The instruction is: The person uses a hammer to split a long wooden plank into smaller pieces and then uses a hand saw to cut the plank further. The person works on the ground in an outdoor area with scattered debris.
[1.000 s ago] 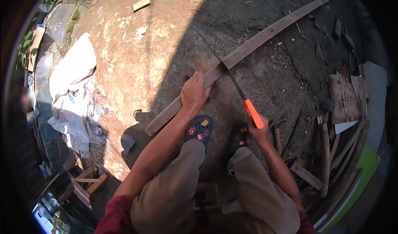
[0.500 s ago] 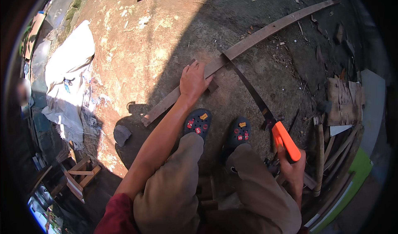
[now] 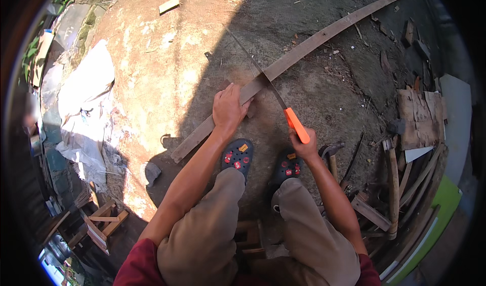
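A long wooden plank (image 3: 324, 36) runs slantwise from lower left to upper right, with a short wood block (image 3: 251, 110) under it. My left hand (image 3: 228, 107) grips the plank left of its middle. In my right hand (image 3: 305, 143) is a handsaw (image 3: 297, 126), its fingers wrapped round the orange handle. The dark blade crosses the plank just right of my left hand, and its tip reaches beyond the plank's far side. How deep the blade sits in the wood, I cannot tell.
My feet in dark clogs (image 3: 237, 157) stand close to the plank. A hammer (image 3: 332, 157) lies right of them, near a long-handled tool (image 3: 392, 185) and scrap wood. White sacking (image 3: 88, 88) and a grey stone (image 3: 152, 173) lie left. A small wood offcut (image 3: 169, 5) is at the far side.
My right hand has pushed the saw forward and to the left, so more blade now extends past the plank. My left hand still grips the plank.
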The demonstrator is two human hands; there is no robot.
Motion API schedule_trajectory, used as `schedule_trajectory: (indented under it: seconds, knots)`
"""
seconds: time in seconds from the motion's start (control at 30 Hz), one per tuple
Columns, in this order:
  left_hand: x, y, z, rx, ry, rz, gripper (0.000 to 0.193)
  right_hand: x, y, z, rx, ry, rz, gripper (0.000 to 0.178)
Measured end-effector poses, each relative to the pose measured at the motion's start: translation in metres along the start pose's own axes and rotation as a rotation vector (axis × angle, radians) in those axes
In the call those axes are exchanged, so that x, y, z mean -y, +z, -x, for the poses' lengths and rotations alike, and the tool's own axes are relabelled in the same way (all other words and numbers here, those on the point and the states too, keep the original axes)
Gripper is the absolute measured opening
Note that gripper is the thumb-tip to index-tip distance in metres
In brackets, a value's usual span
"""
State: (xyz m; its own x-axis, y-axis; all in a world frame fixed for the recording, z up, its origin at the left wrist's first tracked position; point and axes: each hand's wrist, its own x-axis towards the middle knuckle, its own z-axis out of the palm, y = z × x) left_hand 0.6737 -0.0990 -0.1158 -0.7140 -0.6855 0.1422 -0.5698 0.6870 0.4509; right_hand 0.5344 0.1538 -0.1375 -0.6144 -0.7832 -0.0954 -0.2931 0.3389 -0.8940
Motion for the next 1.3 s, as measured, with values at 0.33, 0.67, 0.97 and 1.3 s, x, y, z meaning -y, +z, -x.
schedule_trajectory:
  seconds: [0.33,0.67,0.97,1.3]
  knots:
    - [0.000,-0.015,-0.009,0.160,-0.018,-0.031,0.041,0.171,-0.024,-0.031,0.050,0.175,0.114,0.025]
    - [0.023,-0.018,-0.021,0.071,-0.042,-0.073,0.055,0.141,-0.158,0.154,-0.243,0.501,-0.096,0.020]
    - [-0.006,-0.012,-0.012,0.173,-0.096,-0.119,0.051,0.073,-0.093,0.135,-0.442,0.122,0.096,0.009]
    - [-0.014,-0.012,-0.009,0.122,-0.025,-0.067,0.051,-0.024,-0.075,0.111,-0.297,0.230,0.591,0.029]
